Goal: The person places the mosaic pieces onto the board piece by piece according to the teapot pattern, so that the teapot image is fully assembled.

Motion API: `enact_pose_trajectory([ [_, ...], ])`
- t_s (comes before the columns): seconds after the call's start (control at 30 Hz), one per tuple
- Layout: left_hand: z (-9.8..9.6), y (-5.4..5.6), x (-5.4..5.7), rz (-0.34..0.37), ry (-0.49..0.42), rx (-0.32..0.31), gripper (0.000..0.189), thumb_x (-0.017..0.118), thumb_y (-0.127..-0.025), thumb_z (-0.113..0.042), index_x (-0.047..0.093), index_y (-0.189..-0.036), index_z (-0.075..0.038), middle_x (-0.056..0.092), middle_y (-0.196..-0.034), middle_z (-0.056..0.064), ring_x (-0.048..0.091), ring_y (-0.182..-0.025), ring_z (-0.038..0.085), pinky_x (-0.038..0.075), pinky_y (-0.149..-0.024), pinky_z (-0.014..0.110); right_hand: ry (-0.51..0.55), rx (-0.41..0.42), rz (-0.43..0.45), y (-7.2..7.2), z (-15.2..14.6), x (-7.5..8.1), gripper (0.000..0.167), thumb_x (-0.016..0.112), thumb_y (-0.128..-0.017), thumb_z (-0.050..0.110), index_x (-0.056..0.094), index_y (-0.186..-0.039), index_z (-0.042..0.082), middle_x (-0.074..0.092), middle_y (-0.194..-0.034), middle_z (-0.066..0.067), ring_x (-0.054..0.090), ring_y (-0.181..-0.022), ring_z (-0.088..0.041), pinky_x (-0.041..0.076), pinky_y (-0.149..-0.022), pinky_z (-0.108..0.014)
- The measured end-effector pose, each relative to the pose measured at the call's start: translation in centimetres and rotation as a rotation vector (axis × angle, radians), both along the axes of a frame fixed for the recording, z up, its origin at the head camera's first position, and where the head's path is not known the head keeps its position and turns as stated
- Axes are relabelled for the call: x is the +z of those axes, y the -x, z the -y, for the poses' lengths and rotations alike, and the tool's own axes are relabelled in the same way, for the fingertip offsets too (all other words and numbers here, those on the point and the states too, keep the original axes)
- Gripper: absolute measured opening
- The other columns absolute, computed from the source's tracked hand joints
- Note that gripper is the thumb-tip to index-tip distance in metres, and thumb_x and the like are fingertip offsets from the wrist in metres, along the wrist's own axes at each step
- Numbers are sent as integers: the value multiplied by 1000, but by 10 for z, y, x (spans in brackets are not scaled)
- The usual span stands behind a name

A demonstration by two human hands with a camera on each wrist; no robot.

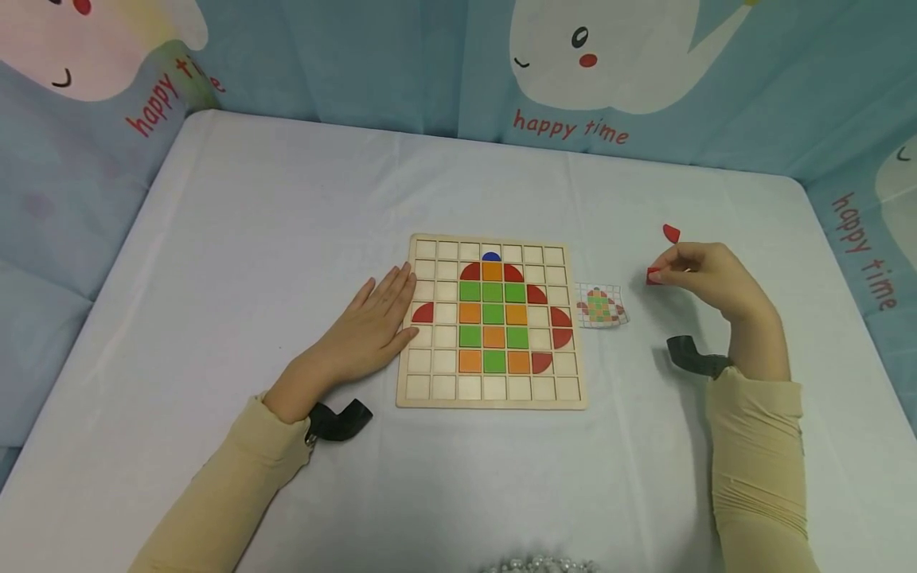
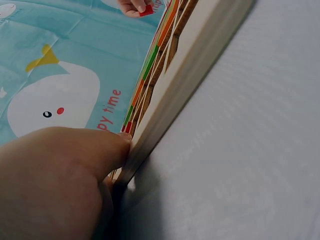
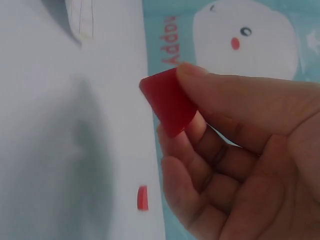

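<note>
A wooden grid board [image 1: 423, 388] lies mid-table with orange and green squares, red quarter-circle pieces and a blue half-circle piece [image 1: 491, 257] set in its cells. My left hand [image 1: 365, 322] rests along the board's left edge with straight fingers; in the left wrist view its thumb [image 2: 107, 147] touches the rim. Right of the board, my right hand [image 1: 716, 274] pinches a red quarter-circle piece [image 3: 167, 100] between thumb and fingers, held above the cloth. Another red quarter-circle piece [image 1: 671, 233] lies on the table just beyond that hand.
Between board and right hand lies a small pattern card [image 1: 602, 305] with a similar coloured figure. A beaded silvery item [image 1: 540, 565] shows at the near edge. White cloth [image 1: 286, 199] covers the table, and a blue printed curtain [image 1: 401, 72] hangs behind it.
</note>
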State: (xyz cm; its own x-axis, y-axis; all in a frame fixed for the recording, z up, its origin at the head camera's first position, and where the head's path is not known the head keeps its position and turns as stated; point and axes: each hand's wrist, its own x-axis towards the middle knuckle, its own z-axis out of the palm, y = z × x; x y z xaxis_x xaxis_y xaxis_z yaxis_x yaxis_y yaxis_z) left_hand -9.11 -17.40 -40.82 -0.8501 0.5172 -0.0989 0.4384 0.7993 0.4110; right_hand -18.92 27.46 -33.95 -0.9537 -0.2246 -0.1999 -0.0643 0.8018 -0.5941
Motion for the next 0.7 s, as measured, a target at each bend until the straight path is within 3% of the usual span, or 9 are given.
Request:
enact_pose_trajectory([
  [0.27, 0, 0, 0, -4, 7, -1, 69, 39, -101, -31, 5, -148, 7, -1, -156, 18, -5, -144, 28, -3, -113, 46, 47, 1, -27, -5, 15, 4, 17, 68, -87, 11, 67, -98, -3, 66, -81, -1, 54, -76, -9, 42, -67, -17],
  [0.7, 0, 1, 1, 5, 1, 0, 70, 39, -101, -31, 5, -148, 7, -1, -156, 18, -5, -144, 28, -3, -113, 46, 136, 54, 35, -12, 52, 5, 15, 68, -86, 6, 70, -99, 0, 69, -86, -5, 61, -76, -11, 48, -71, -19],
])
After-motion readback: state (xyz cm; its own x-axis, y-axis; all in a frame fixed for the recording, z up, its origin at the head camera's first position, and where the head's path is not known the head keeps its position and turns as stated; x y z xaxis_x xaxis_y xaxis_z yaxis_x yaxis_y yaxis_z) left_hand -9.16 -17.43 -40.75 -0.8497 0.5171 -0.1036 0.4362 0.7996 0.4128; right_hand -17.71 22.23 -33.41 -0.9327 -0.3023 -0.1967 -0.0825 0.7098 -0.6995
